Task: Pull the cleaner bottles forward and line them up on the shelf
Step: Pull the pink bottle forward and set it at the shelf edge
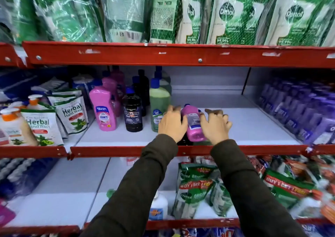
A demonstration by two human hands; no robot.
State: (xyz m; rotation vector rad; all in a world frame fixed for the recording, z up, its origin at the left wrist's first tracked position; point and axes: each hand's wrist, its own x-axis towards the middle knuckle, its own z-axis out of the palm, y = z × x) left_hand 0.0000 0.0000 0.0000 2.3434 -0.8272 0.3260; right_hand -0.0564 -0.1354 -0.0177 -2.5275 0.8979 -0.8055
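White shelf (pixel 253 128) w/ red edge: we flanked a tilted pink bottle (pixel 194 124), L hand (pixel 171 124) & R hand (pixel 215 126) touching it, fingers spread, not clenched.

- left hand (pixel 171 126): extended forward, palm down, fingers loosely spread.
- right hand (pixel 215 126): level with it, fingers curled, open.
- both forearms in dark sleeves.

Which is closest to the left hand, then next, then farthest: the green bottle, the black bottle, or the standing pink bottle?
From the left hand:
1. Green bottle, right beside it.
2. Black bottle, further left.
3. Standing pink bottle, farthest left.
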